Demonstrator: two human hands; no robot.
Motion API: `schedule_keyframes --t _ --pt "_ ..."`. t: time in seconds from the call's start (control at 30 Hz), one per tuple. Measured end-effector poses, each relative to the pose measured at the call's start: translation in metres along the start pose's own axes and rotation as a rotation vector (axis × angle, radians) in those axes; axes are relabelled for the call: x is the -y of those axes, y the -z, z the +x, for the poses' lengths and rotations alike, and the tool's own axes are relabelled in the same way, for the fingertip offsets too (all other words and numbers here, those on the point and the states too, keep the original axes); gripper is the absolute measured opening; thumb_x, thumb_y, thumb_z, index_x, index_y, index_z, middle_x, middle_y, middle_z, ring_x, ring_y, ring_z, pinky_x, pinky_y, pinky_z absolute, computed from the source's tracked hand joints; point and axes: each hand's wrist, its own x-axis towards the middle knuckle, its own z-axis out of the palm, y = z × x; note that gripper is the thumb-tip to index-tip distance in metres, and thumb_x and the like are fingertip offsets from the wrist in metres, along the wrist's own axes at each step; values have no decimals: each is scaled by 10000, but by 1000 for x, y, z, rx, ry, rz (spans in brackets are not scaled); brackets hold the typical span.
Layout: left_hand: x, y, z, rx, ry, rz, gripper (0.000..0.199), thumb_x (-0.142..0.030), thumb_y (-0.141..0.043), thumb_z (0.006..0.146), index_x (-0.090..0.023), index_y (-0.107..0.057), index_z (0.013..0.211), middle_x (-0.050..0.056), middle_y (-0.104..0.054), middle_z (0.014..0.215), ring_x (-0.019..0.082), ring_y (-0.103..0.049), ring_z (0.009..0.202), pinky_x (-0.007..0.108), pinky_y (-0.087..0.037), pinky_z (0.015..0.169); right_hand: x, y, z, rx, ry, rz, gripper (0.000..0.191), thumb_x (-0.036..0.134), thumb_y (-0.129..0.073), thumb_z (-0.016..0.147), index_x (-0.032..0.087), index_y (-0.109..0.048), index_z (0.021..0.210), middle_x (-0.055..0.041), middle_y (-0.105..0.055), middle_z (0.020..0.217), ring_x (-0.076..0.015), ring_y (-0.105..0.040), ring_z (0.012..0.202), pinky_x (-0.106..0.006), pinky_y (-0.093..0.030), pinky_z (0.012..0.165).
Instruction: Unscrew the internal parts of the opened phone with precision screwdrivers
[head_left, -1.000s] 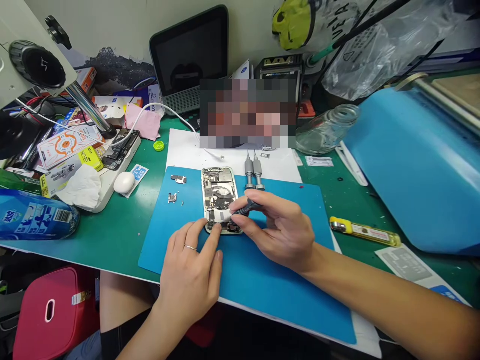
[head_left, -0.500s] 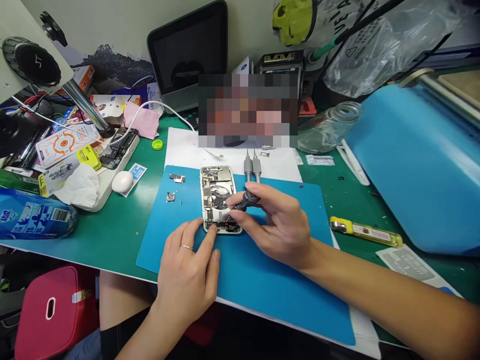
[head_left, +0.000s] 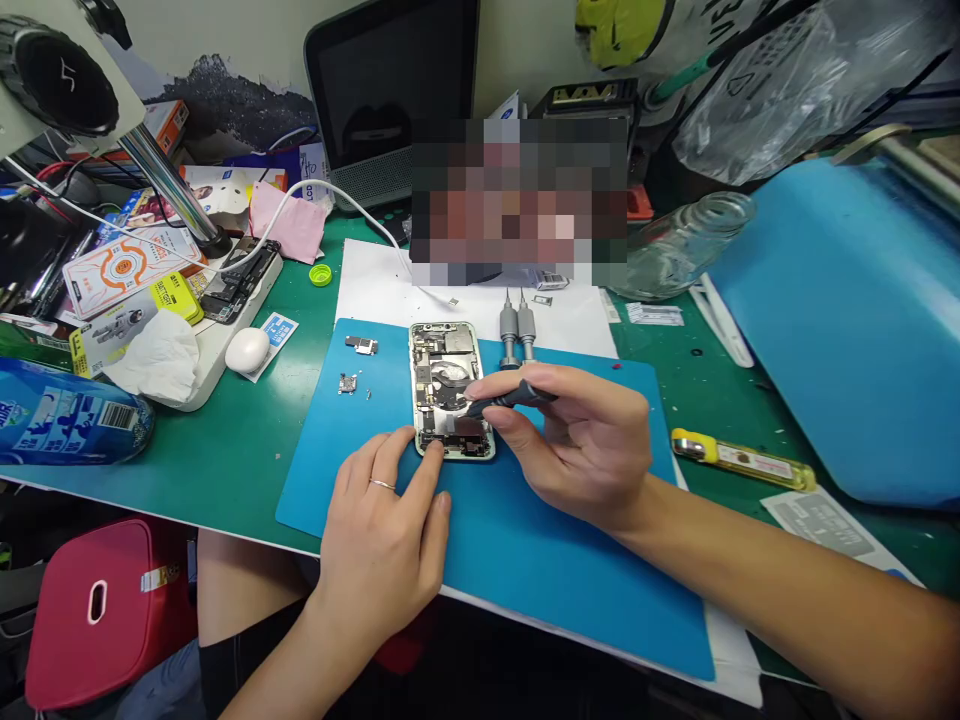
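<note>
An opened phone [head_left: 453, 345] lies on a blue mat [head_left: 570, 580], its inner parts bare. My left hand [head_left: 386, 520] rests at its lower left edge, fingers stretched out and the index fingertip on the lower end. In my right hand [head_left: 581, 435] a dark-handled screwdriver [head_left: 517, 396] is pinched between thumb and fingers, slanting over the middle of the phone. Its tip is hard to make out. Two grey screwdrivers [head_left: 517, 325] lie just beyond that hand. Left of the phone are a small metal part [head_left: 362, 345] and a small square part [head_left: 347, 383].
A yellow utility knife [head_left: 742, 462] and a glass jar [head_left: 686, 245] lie to the right. A white cable [head_left: 352, 195] arches to the white paper [head_left: 367, 285]. Left are a white rounded case [head_left: 247, 350], a blue packet [head_left: 67, 420] and a microscope stand [head_left: 169, 190].
My right hand has tilted the screwdriver, which now lies flatter over the phone. My left hand stays on the phone's lower edge. The whole view has shifted slightly.
</note>
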Motion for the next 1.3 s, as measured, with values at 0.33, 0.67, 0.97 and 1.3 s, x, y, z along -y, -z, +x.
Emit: schedule_keyframes --t 0.33,0.67,0.97,1.3 --pt "0 0 2 21 2 4 410 -247 -509 994 -165 -562 1392 155 -526 1411 318 -450 1322 489 -438 1052 2 1 0 89 19 54 693 20 -678 854 294 -438 1444 -44 -756 1065 -163 -750 949 -329 -665 841" --pt "0 1 2 24 1 0 414 -231 -509 987 -159 -563 1392 155 -527 1408 315 -452 1321 484 -434 1055 1 -1 -1 112 16 89 673 31 -661 872 308 -437 1443 -53 -754 1110 -185 -753 993 -335 -672 852" --pt "-1 1 2 24 -7 2 418 -231 -510 983 -157 -564 1390 161 -532 1405 323 -468 1307 488 -446 1045 1 -1 -1 122 28 79 676 24 -670 862 319 -448 1428 -42 -757 1121 -199 -759 1004 -348 -681 842" --pt "0 1 1 36 3 -4 417 -227 -508 986 -163 -565 1394 159 -524 1416 321 -455 1320 498 -437 1055 2 0 4 132 98 -12 705 63 -733 833 308 -451 1431 -60 -746 1061 -221 -759 941 -370 -688 778"
